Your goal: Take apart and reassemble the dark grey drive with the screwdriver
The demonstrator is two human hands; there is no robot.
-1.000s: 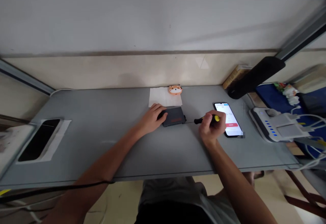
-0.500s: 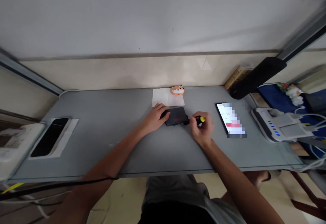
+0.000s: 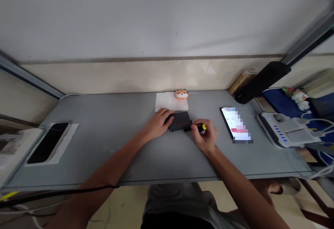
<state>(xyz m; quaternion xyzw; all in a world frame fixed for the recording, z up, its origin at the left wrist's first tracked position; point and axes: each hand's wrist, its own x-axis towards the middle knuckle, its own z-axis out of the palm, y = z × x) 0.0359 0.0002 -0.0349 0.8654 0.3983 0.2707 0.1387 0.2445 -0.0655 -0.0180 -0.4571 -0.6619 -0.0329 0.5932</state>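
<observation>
My left hand lies over the left end of a small dark electronics box, its fingers gripping the box. The box has a faint red marking on top and sits flat on the grey desk. My right hand pinches a small screwdriver with a black and yellow handle. Its shaft is hidden or too thin to see, and the front end meets the box's right end. A lit smartphone lies just right of my right hand, its screen blurred out.
Behind the box lie a white tissue and an orange dog-faced figure. A second, dark phone rests on white paper at the left. On the right are a white device with blue lights, a black lamp head and a book.
My right hand has moved left from above the phone, bringing the screwdriver against the box's right end. My left hand stays on the box. The view has shifted slightly.
</observation>
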